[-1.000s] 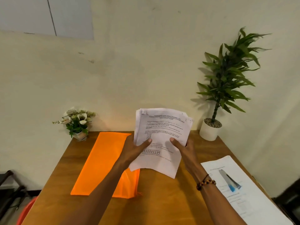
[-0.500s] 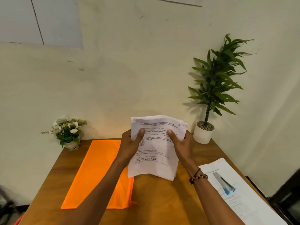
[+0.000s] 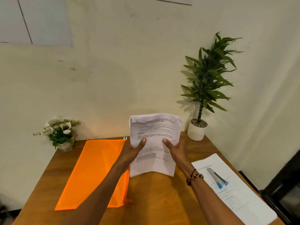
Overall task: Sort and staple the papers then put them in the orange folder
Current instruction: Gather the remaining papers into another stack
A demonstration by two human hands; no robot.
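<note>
Both hands hold a stack of papers (image 3: 155,143) upright above the middle of the desk (image 3: 155,197), printed side toward the camera. The left hand (image 3: 129,153) grips the stack's left edge, its thumb lying across the front sheet and its fingers hidden behind the paper. The right hand (image 3: 177,151) grips the right edge the same way, thumb on the front and fingers out of sight behind. The sheets show lines of text and a row of small boxes low on the page; the top edges are uneven, with a torn or folded bit at the top left corner. The lower edge of the stack hangs just above the wood, and whether it touches is not clear.

The orange folder (image 3: 94,174) lies flat on the left part of the desk, its long side running away from the camera, and the left forearm crosses over its right edge. On the right part lies a second pile of sheets (image 3: 238,197), reaching to the near right corner, with a stapler (image 3: 216,177) resting on top of it, silver with a blue end. A beaded bracelet (image 3: 194,177) circles the right wrist.

At the far left corner stands a small pot of white flowers (image 3: 59,130). At the far right corner a tall green plant (image 3: 206,85) stands in a white pot, close to the cream wall (image 3: 113,70).
</note>
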